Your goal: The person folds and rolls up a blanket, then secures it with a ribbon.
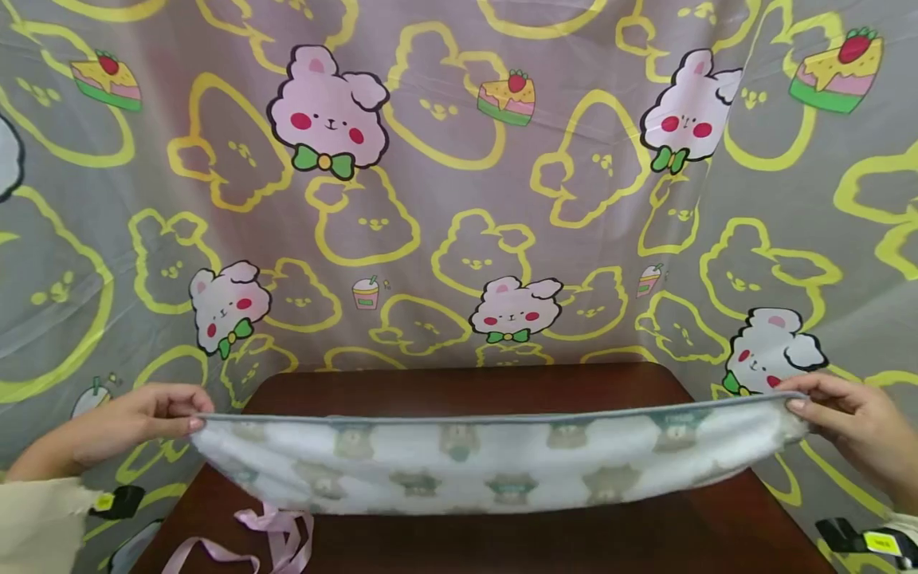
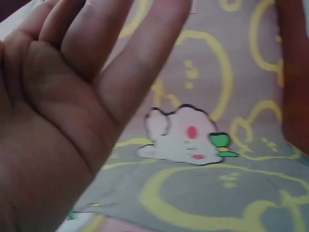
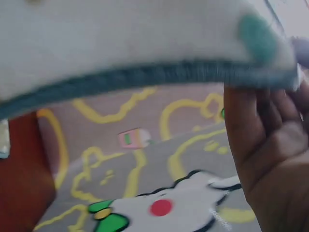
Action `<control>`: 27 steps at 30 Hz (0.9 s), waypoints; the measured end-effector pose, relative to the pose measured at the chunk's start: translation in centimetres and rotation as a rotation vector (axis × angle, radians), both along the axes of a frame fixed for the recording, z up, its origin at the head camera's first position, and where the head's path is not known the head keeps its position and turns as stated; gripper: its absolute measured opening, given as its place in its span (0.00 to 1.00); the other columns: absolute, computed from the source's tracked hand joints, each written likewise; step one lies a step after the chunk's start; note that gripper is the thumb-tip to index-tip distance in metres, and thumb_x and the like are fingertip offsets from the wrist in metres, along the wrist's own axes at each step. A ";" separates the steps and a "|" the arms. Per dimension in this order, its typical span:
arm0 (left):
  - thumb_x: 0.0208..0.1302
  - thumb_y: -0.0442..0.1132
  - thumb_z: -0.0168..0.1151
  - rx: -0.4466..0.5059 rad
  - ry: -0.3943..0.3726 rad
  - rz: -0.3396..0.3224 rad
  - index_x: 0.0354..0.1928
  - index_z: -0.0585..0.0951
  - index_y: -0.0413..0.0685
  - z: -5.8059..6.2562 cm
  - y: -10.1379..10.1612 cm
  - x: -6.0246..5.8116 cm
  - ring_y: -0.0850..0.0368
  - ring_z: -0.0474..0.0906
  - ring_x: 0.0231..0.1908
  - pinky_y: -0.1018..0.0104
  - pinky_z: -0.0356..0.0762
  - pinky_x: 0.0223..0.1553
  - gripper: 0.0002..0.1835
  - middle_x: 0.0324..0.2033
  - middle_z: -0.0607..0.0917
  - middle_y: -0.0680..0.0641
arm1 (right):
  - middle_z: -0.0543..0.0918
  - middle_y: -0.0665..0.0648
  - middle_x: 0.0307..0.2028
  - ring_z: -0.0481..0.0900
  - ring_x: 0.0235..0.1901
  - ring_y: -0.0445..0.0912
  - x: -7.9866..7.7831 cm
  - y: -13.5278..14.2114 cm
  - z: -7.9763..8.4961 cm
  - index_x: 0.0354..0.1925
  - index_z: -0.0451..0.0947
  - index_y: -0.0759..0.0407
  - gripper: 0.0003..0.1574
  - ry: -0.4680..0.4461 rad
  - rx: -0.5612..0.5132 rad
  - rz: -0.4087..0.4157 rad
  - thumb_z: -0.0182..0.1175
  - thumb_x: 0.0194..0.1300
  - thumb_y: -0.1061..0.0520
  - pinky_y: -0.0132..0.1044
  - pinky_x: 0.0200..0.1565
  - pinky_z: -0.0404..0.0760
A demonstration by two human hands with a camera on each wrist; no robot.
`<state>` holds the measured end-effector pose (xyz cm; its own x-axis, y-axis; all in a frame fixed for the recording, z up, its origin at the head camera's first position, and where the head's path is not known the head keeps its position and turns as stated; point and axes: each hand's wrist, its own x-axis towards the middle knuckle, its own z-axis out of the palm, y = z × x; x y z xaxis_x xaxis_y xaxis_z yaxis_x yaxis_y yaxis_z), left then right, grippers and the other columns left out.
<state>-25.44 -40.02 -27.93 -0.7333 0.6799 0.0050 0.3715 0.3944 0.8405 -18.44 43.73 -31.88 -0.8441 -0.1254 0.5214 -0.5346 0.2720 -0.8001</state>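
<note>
A white fleecy towel (image 1: 495, 470) printed with bear figures hangs stretched sideways across the head view, a grey-blue band along its upper edge. At its left upper corner my left hand (image 1: 154, 414) pinches the edge between thumb and fingers. My right hand (image 1: 846, 418) pinches the opposite corner the same way. The cloth sags between the hands, over the dark brown table (image 1: 466, 383). In the right wrist view the bound edge of the towel (image 3: 145, 75) runs up to the fingers. The left wrist view shows only the left palm (image 2: 53, 111), with no towel visible.
A pink ribbon (image 1: 283, 534) lies in loose loops at the table's front left, partly behind the towel. Grey-pink curtain fabric (image 1: 445, 191) with rabbit prints surrounds the table at the back and both sides. Each wrist wears a dark strap with a yellow label.
</note>
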 end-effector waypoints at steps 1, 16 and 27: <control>0.74 0.27 0.46 -0.006 -0.053 -0.036 0.45 0.75 0.35 -0.6 0.1 -0.2 0.57 0.80 0.33 0.62 0.77 0.35 0.08 0.33 0.84 0.44 | 0.83 0.52 0.37 0.80 0.28 0.44 -0.2 0.1 -0.4 0.44 0.79 0.66 0.18 -0.032 0.032 0.033 0.47 0.67 0.78 0.35 0.27 0.79; 0.70 0.33 0.55 -0.154 -0.062 0.317 0.43 0.76 0.34 -9.9 4.7 -6.6 0.48 0.79 0.37 0.47 0.79 0.41 0.07 0.35 0.81 0.43 | 0.77 0.57 0.38 0.78 0.33 0.48 -10.1 -0.4 -9.6 0.48 0.71 0.72 0.20 -0.548 0.171 -0.090 0.53 0.74 0.54 0.45 0.33 0.81; 0.68 0.31 0.58 -0.186 0.181 0.675 0.47 0.75 0.31 -19.6 8.1 -11.4 0.45 0.77 0.40 0.51 0.76 0.38 0.10 0.39 0.80 0.38 | 0.76 0.67 0.43 0.73 0.42 0.57 -14.2 -1.9 -17.8 0.49 0.70 0.73 0.21 -0.539 0.432 -0.332 0.49 0.75 0.54 0.47 0.39 0.73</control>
<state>-36.80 -31.95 -47.53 -0.9923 0.0804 0.0947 0.1236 0.7176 0.6854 -32.67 41.83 -49.69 -0.9967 0.0802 -0.0110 0.0640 0.6979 -0.7133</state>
